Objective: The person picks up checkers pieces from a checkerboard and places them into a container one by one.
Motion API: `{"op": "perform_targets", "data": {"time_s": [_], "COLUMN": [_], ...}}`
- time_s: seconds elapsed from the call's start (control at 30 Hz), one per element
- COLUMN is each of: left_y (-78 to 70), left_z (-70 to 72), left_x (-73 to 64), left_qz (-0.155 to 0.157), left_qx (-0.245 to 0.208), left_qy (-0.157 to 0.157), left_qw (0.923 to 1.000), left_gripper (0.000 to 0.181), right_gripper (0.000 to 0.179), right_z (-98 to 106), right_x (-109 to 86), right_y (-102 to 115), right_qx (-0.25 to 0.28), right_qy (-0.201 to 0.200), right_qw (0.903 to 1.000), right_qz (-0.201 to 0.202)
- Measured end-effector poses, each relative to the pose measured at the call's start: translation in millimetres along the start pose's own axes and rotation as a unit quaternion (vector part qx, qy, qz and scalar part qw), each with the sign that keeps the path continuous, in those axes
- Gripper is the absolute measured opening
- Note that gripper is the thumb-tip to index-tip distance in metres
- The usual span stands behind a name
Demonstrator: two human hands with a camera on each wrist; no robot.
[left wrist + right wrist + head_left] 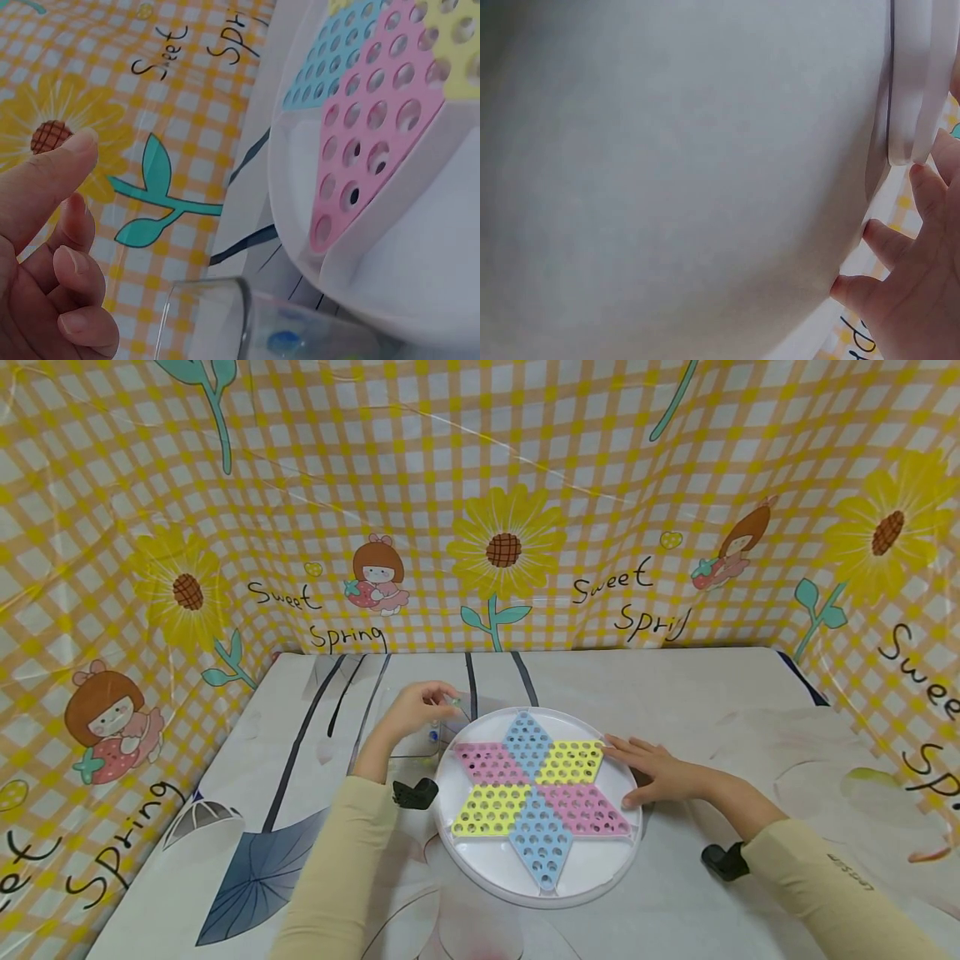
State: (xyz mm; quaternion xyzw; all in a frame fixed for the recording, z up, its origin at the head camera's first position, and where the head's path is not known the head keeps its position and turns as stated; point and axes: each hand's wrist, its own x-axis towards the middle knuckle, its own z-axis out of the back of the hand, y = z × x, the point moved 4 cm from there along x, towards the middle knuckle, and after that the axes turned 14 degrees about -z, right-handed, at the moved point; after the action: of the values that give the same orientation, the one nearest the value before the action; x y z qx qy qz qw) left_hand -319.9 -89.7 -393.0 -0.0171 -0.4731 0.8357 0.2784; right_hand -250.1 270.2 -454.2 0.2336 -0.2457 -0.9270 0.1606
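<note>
A round white Chinese checkers board point(487, 877) lies on the table, its star of pink, yellow and light blue points full of holes. Beyond its left rim, my left hand point(420, 706) is held above a clear plastic box point(408, 747). Its thumb and finger pinch a small greenish marble point(455, 701); the left wrist view does not show that marble. Inside the box is a blue marble point(285, 343). My right hand point(663, 772) has its fingers spread and touches the board's right rim. Some holes in the left pink section point(367, 135) look dark.
The table point(637, 685) has a pale printed cover. Behind it and along both sides hangs a checked cloth point(420, 460) with sunflowers. Black wrist cameras point(415, 793) sit at both wrists.
</note>
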Motion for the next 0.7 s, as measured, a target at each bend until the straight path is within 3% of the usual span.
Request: {"op": "perform_targets", "data": {"time_s": [0.2, 0.7], "left_y": [2.5, 21.4], "left_z": [11.8, 31.1], "left_x": [-6.3, -21.5], "left_qz": [0.004, 0.048], "left_qx": [0.000, -0.003], "left_qy": [-0.013, -0.033], "left_qw": [0.9999, 0.9983], "left_gripper": [0.026, 0.024], "right_gripper": [0.085, 0.086], "right_z": [-0.2, -0.2], "right_x": [0.3, 1.6], "right_y": [-1.4, -2.7], "right_qx": [-0.003, -0.005], "right_qy": [-0.002, 0.001], "right_qw": [1.0000, 1.0000], "right_qz": [0.001, -0.008]}}
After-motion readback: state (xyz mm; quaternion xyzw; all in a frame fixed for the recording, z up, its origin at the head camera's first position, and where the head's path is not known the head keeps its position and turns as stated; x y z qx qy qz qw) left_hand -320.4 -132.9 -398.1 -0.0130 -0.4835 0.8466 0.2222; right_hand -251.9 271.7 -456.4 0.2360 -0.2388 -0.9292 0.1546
